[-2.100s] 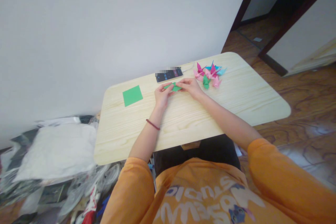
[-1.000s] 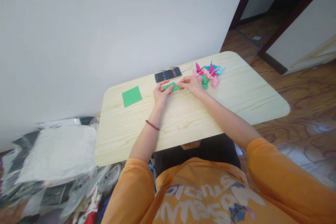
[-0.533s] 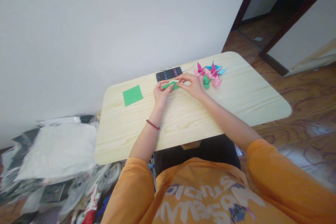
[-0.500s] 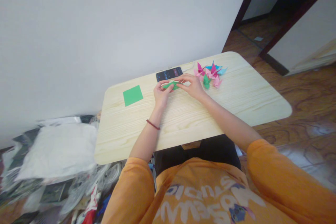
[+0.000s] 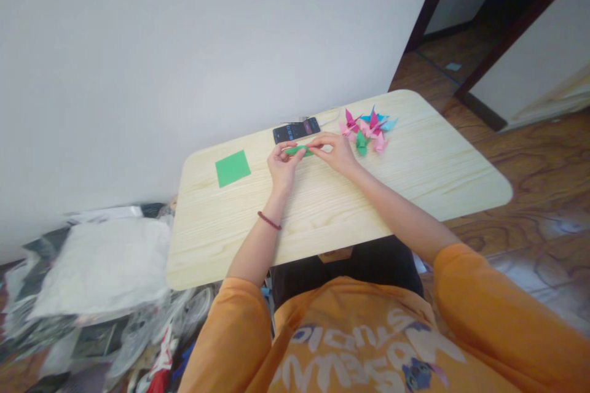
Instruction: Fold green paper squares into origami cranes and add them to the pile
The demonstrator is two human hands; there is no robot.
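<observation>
A small folded piece of green origami paper [image 5: 298, 151] is held between both hands, just above the table. My left hand [image 5: 281, 167] is closed on its left part, thumb in front and fingers behind. With thumb and fingertips, my right hand [image 5: 338, 153] pinches its right end. The fingers hide parts of the folds. To the left lies a flat green paper square [image 5: 233, 168]. Several folded paper cranes in pink, magenta and blue [image 5: 369, 124] sit in a cluster beyond my right hand, with a green paper crane [image 5: 362, 143] at their near side.
A phone [image 5: 296, 130] with a lit screen lies behind my hands at the wall side of the pale wooden table [image 5: 332, 209]. A thin white cable runs near it. Left of the table, a white cushion-like bundle [image 5: 106, 264] rests on piled bags.
The green paper looks narrower and flatter between my fingers, and its raised middle point no longer shows. My right fingertips have shifted slightly left, closer to my left thumb.
</observation>
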